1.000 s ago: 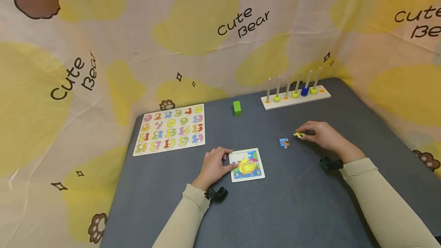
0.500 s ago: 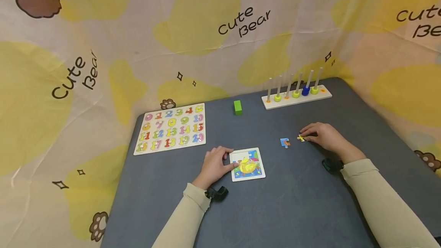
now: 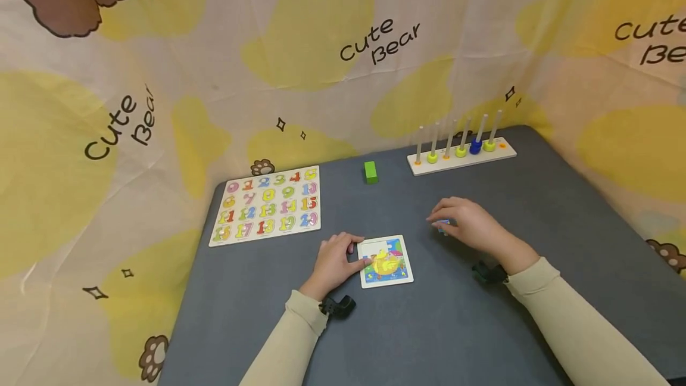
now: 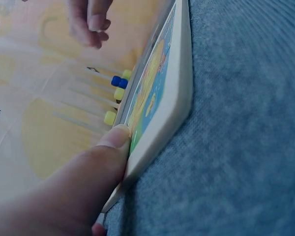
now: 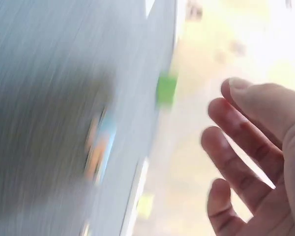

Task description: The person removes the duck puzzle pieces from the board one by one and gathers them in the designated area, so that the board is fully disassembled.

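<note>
My left hand (image 3: 334,264) grips the left side of a small white-framed jigsaw puzzle (image 3: 388,284) with a yellow duck picture. In the left wrist view its thumb (image 4: 115,137) presses on the frame's edge. The puzzle's upper left part shows bare backing. My right hand (image 3: 471,225) hovers over the table right of the puzzle, its fingers loosely spread and holding nothing. Below its fingertips lies a blue and orange puzzle piece (image 3: 443,228), blurred in the right wrist view. The yellow piece is hidden behind the right hand in the head view.
A number board (image 3: 266,207) lies at the back left. Behind the puzzle stands a green block (image 3: 371,172). A white peg stand (image 3: 461,158) with upright rods and a few yellow-green and blue beads sits at the back right, close to the printed curtain (image 3: 300,34).
My right hand let go of the yellow puzzle piece on the table, then moved left over the blue and orange piece. The left hand stays on the puzzle.
</note>
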